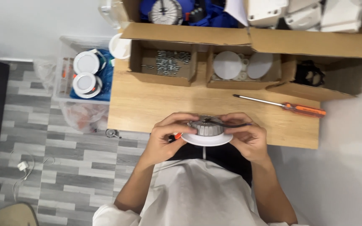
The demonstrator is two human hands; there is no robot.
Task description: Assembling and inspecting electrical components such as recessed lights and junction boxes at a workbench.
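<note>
We grip a round lamp between both hands: our left hand curls around its left side, our right hand around its right. Beyond the right hand lies an orange-handled screwdriver on the wooden table.

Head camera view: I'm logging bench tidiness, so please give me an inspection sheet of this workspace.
Surface: wooden table, light grain, bare in the middle.
Job's things: round lamp with ribbed grey body and white rim, held over the table's near edge.
Clutter: orange-handled screwdriver; cardboard box holding screws and white discs.
Grippers: left hand and right hand both grip the lamp.
Cables: dark wire leaving the lamp, under the right fingers.
Surroundings: grey plank floor; clear bin with more lamps.
</note>
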